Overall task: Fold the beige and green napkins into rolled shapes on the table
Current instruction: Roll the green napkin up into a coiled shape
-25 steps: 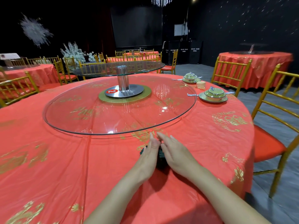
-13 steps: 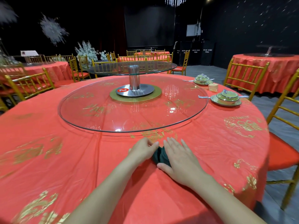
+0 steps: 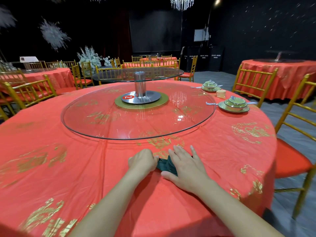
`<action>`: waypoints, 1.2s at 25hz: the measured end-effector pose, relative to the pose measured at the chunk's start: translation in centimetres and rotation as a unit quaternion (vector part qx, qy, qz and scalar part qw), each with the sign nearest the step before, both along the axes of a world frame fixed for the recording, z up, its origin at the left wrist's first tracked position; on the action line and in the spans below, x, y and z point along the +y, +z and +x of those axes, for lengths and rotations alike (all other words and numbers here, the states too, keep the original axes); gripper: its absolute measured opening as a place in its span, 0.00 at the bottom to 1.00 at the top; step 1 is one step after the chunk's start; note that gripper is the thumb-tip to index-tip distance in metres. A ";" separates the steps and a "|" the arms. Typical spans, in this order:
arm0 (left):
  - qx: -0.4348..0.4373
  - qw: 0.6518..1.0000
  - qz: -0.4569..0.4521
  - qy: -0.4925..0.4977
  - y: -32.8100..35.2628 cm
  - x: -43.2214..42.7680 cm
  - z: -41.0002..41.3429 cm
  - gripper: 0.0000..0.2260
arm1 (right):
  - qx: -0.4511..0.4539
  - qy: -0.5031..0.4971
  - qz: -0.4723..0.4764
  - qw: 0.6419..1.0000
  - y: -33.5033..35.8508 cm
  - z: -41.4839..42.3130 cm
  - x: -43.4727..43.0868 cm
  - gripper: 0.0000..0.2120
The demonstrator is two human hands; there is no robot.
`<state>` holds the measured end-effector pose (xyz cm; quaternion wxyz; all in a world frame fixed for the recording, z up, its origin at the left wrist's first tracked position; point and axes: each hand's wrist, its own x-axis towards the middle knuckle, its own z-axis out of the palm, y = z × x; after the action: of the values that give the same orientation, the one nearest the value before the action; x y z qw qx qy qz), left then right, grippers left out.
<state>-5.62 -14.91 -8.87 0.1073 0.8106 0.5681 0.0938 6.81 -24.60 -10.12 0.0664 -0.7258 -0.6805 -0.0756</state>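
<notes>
A dark green napkin (image 3: 165, 165) lies bunched on the red tablecloth (image 3: 68, 168) near the table's front edge, mostly hidden under my hands. My left hand (image 3: 142, 161) is curled into a fist, pinching the napkin's left end. My right hand (image 3: 187, 165) lies flat on top of the napkin with fingers spread, pressing it down. A rolled beige napkin (image 3: 220, 93) stands at the far right between two place settings.
A glass turntable (image 3: 102, 127) on a metal post fills the table's middle. Two green bowl-and-plate settings (image 3: 234, 104) (image 3: 210, 86) sit at the far right. Gold chairs (image 3: 294, 134) ring the table; other red tables stand behind.
My left hand went from flat to a fist gripping the napkin's left end. My right hand slid over the napkin and spread flat. The green cloth now shows between the hands.
</notes>
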 end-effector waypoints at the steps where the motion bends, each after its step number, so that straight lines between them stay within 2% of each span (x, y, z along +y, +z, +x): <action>1: 0.012 1.000 0.007 0.002 -0.3 -0.1 -0.2 0.15 | 0.002 0.001 -0.001 1.000 0.1 -0.2 -0.1 0.57; 7: 0.046 0.997 0.063 0.004 -1.2 -0.6 -0.5 0.18 | 0.040 0.020 -0.025 0.999 0.6 0.5 0.0 0.52; 10: 0.018 0.999 0.023 0.017 -1.1 -0.2 -0.7 0.18 | 0.106 0.023 -0.028 0.994 2.6 2.1 -0.5 0.55; 14: -0.023 0.999 0.014 0.020 -0.5 -0.3 -1.1 0.15 | 0.073 0.038 -0.036 0.996 2.9 3.8 -1.6 0.57; 17: -0.108 0.986 0.109 -0.070 0.1 -1.9 -0.7 0.13 | 0.058 0.053 -0.053 0.995 2.0 3.8 -2.1 0.53; 19: -0.119 0.970 0.160 -0.143 0.0 -3.4 -0.4 0.14 | 0.048 0.054 -0.050 0.996 1.6 3.4 -2.0 0.48; 20: -0.122 0.970 0.157 -0.141 -0.1 -3.6 -0.4 0.14 | 0.041 0.052 -0.045 0.997 1.6 3.2 -1.9 0.46; 24: -0.129 0.990 0.039 -0.040 -0.5 -1.5 -1.3 0.15 | 0.035 0.044 -0.036 0.998 2.1 2.5 -1.0 0.36; 27: -0.092 0.994 -0.032 -0.051 -0.4 -0.3 -0.4 0.15 | 0.016 0.057 -0.039 0.997 2.5 2.0 -0.4 0.33; 30: -0.058 0.997 -0.034 -0.049 0.1 -0.2 0.6 0.10 | -0.002 0.063 -0.050 0.997 2.5 1.7 -0.1 0.32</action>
<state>-5.03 -15.13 -8.80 0.1718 0.8264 0.5236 0.1154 8.47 -24.74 -7.61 0.0327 -0.6834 -0.7282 -0.0385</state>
